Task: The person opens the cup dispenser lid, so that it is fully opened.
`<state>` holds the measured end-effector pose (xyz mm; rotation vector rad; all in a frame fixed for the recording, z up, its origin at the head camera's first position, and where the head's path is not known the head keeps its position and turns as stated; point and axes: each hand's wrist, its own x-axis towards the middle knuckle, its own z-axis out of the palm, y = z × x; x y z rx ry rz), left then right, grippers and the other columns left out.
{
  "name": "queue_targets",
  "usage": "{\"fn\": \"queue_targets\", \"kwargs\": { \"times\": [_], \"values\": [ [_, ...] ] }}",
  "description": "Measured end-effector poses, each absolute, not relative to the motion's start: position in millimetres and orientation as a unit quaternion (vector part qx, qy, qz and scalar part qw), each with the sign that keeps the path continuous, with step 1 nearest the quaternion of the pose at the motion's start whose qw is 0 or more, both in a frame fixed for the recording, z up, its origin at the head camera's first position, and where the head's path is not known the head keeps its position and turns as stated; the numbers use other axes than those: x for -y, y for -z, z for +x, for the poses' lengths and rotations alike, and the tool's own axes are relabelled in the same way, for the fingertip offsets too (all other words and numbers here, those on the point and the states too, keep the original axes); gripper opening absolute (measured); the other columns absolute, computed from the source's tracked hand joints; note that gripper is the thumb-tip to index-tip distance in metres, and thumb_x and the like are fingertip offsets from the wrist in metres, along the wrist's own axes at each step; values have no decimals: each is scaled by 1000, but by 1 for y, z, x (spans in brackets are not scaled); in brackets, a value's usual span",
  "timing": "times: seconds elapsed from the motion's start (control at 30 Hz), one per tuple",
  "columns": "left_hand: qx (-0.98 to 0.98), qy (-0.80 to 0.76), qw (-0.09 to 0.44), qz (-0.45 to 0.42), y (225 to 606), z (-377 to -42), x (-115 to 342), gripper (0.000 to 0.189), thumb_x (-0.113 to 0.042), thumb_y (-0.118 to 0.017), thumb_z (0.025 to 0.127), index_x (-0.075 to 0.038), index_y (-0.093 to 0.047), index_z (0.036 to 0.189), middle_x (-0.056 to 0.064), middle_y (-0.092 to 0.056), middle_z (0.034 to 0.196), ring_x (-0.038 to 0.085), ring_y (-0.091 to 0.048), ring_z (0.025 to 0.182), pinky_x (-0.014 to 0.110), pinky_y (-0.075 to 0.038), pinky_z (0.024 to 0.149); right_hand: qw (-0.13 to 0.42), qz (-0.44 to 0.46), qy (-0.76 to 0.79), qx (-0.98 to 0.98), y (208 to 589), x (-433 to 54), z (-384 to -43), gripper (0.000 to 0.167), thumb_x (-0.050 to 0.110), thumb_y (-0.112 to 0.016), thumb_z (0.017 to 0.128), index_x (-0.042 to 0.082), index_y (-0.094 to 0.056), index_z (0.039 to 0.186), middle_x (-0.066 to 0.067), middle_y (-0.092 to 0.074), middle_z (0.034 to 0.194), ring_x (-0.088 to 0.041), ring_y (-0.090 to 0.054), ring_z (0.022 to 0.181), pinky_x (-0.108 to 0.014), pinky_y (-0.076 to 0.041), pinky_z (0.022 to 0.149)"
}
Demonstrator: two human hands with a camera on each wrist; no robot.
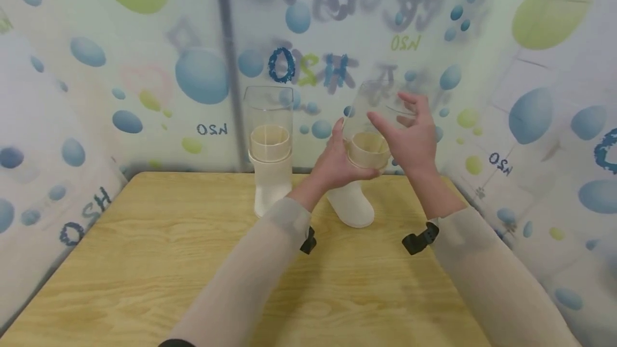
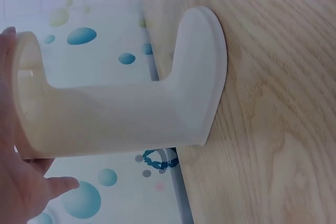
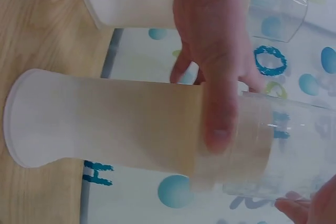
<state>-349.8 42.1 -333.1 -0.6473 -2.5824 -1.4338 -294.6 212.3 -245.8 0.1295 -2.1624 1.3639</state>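
Observation:
My left hand (image 1: 339, 159) grips the upper part of a cream boot-shaped stand (image 1: 354, 205), which leans with its foot low over the table. In the right wrist view its thumb lies along the blurred collar. A clear cylinder (image 3: 299, 145) surrounds the stand's pale inner ring (image 1: 368, 146) and tilts with it. Beside the cylinder, my right hand (image 1: 414, 135) has its thumb and fingers spread apart. Its fingertips (image 3: 292, 211) are right at the cylinder's side. To the left, a second boot-shaped stand (image 1: 272, 189) stands upright with a clear cylinder (image 1: 268, 102) on top.
The wooden table (image 1: 159, 250) carries both stands near its back edge. Close behind rises a patterned wall (image 1: 197, 25) with blue and green drops and lettering. More patterned panels border the table at left and right.

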Motion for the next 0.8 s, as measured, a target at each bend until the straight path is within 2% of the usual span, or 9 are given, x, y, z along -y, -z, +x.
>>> {"fn": "queue_targets", "kwargs": {
  "times": [0.13, 0.27, 0.53, 0.63, 0.8],
  "values": [
    [846, 484, 39, -222, 333, -353, -39, 158, -61, -101, 70, -35, 14, 175, 13, -52, 163, 29, -61, 140, 52, -53, 115, 325, 54, -514, 792, 237, -221, -290, 72, 52, -89, 89, 31, -57, 151, 4, -57, 163, -31, -66, 140, -49, -57, 113],
    [839, 488, 25, -238, 331, -359, -33, 158, -58, -102, 70, -32, 14, 175, 14, -54, 160, 29, -62, 139, 51, -52, 117, 338, 58, -518, 784, 228, -234, -285, 70, 47, -90, 90, 33, -57, 150, 8, -56, 162, -28, -66, 140, -46, -56, 115],
    [835, 488, -2, -252, 330, -368, -23, 156, -51, -102, 73, -37, 16, 175, 14, -43, 173, 35, -59, 146, 55, -48, 121, 369, 49, -507, 778, 224, -266, -275, 71, 42, -89, 91, 34, -55, 153, 10, -53, 164, -23, -67, 137, -39, -55, 114],
    [828, 502, 1, -250, 334, -367, -23, 154, -50, -101, 75, -33, 14, 176, 16, -34, 178, 37, -49, 156, 57, -42, 126, 361, 33, -514, 777, 226, -276, -273, 71, 43, -89, 92, 36, -54, 154, 7, -50, 166, -21, -65, 139, -37, -54, 116],
    [828, 517, 29, -216, 346, -360, -30, 147, -57, -98, 77, -16, 1, 178, 20, -22, 181, 38, -35, 163, 59, -38, 129, 343, -2, -510, 789, 234, -293, -267, 72, 46, -87, 93, 41, -52, 155, 7, -48, 168, -19, -63, 142, -37, -53, 118]
  ]
}}
